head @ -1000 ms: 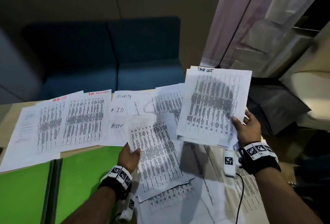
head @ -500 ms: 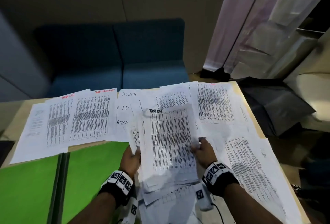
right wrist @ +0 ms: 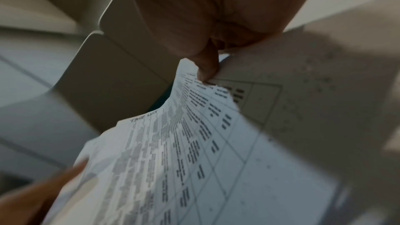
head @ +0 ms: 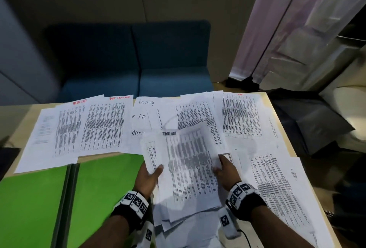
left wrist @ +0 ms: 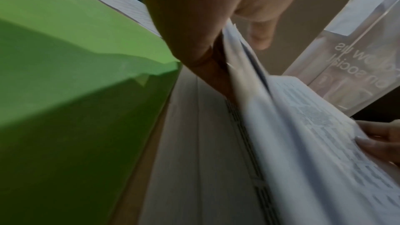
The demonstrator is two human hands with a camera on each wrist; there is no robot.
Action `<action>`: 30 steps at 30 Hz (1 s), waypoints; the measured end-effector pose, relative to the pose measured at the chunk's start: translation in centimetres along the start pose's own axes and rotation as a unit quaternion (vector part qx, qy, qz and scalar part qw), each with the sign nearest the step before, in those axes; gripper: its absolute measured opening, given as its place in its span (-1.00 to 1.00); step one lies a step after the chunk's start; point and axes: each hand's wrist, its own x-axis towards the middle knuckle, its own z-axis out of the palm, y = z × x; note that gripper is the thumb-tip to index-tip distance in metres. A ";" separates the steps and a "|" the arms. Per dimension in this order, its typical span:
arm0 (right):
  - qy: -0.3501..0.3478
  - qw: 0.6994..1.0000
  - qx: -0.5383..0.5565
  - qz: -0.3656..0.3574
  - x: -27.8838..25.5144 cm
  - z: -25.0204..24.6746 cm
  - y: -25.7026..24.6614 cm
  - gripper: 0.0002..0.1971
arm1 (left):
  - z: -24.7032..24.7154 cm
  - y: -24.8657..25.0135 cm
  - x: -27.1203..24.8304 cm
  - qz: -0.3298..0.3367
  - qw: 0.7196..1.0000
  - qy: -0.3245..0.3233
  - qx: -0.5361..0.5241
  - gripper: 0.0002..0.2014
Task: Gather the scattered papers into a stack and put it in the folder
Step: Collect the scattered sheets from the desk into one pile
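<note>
Both my hands are raised just over the near middle of the worktop (head: 277,121), forearms coming in from the bottom edge, each wrist in a black band with checkered markers.

My left hand (head: 147,176) holds the left edge of the stack (head: 190,170): thumb on top of the sheets, fingers underneath. In the left wrist view the palm sits against the sheet edges, which fan apart slightly.

My right hand (head: 227,168) grips the stack's right edge, thumb on the printed face, fingers hidden behind. The right wrist view shows the thumb pinching the top corner of the sheets.

The stack is several printed table sheets, unevenly aligned, lower edges splayed. It is tilted, its top end away from me and a handwritten heading on the front sheet. It hangs over more loose papers (head: 277,184) lying on the worktop.

The folder (head: 39,204) is green and lies open and flat at the near left of the worktop, a dark spine down its middle. I see no sheets inside it; a few papers overlap its far edge. The stack is just right of it, not touching as far as I can tell.

Scattered papers cover the far and right parts of the worktop, overlapping each other. One carries handwritten words.

Beyond the worktop stands a blue sofa (head: 134,59).
</note>
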 end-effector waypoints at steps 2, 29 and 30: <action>-0.032 0.999 -0.017 -0.007 -0.3 0.7 -0.6 -0.49 | 0.3 0.2 -0.4 0.012 1.000 -0.002 0.022 -0.31; 0.099 0.993 -0.018 0.055 10.3 -2.8 -3.8 -0.44 | -2.8 -0.6 1.5 -0.031 0.992 0.066 0.107 -0.42; 0.110 0.993 -0.022 0.037 10.4 -3.2 -4.0 -0.58 | -2.9 -0.6 1.5 -0.035 0.992 0.070 0.101 -0.43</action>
